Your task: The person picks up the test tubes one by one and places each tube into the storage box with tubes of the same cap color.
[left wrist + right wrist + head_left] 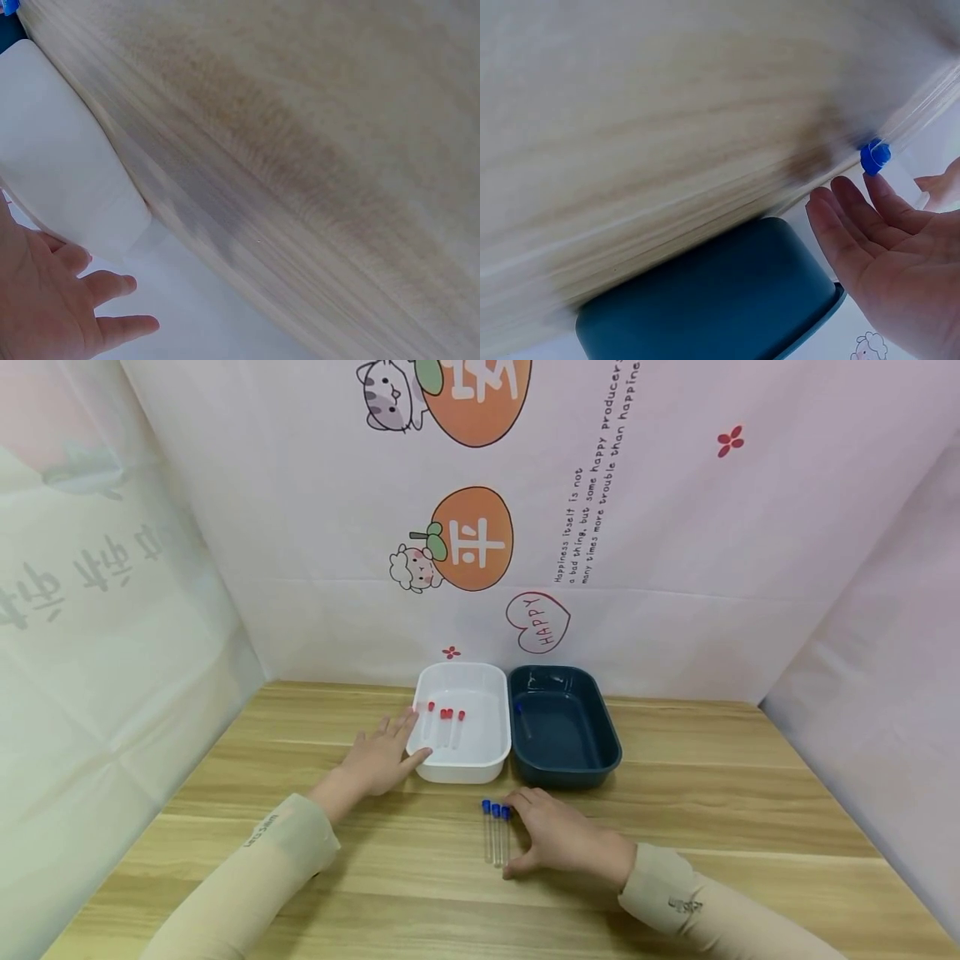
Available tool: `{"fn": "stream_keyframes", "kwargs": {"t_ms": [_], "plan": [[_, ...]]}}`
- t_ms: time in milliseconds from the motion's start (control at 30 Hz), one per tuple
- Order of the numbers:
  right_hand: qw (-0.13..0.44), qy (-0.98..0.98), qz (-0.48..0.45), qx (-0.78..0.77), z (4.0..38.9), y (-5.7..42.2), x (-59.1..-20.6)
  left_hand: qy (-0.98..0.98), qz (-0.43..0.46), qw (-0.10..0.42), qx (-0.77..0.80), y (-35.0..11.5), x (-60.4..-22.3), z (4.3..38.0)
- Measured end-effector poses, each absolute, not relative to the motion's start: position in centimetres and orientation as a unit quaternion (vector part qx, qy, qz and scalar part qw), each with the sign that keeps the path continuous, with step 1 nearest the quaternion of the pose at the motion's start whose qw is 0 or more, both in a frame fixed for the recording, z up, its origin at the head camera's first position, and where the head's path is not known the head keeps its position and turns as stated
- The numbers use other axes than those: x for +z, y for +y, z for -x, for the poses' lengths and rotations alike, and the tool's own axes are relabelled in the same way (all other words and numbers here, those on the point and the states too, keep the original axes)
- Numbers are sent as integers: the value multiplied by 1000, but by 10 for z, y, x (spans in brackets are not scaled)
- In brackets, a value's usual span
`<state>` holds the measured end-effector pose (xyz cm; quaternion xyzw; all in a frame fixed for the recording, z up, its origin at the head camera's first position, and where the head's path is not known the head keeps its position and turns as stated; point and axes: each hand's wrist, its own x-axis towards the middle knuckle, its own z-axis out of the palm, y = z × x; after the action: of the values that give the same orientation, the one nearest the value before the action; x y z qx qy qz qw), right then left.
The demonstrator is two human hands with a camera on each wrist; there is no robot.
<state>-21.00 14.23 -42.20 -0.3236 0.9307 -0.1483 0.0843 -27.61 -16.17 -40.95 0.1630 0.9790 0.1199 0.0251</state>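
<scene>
Three clear tubes with blue caps [496,837] lie side by side on the wooden table. My right hand [558,833] is just right of them, its index finger near the caps and its thumb by the lower ends. In the right wrist view its fingers are relaxed, with one fingertip right at a blue cap [875,156]. My left hand [378,758] rests at the left side of a white tray [461,772], fingers spread. Several red-capped tubes [446,727] lie inside this tray. A dark blue tray [567,777] contains one blue-capped tube [524,722].
Both trays stand next to each other near the back of the table [712,802]. Behind them hangs a white printed cloth [660,635], and pale cloth [112,652] also hangs along the left side.
</scene>
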Motion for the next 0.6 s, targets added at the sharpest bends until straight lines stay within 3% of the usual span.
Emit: {"fn": "stream_keyframes", "kwargs": {"t_ms": [600], "plan": [[40, 924, 342, -164, 200, 159, -394, 978, -168, 19, 123, -162, -408, 275]]}}
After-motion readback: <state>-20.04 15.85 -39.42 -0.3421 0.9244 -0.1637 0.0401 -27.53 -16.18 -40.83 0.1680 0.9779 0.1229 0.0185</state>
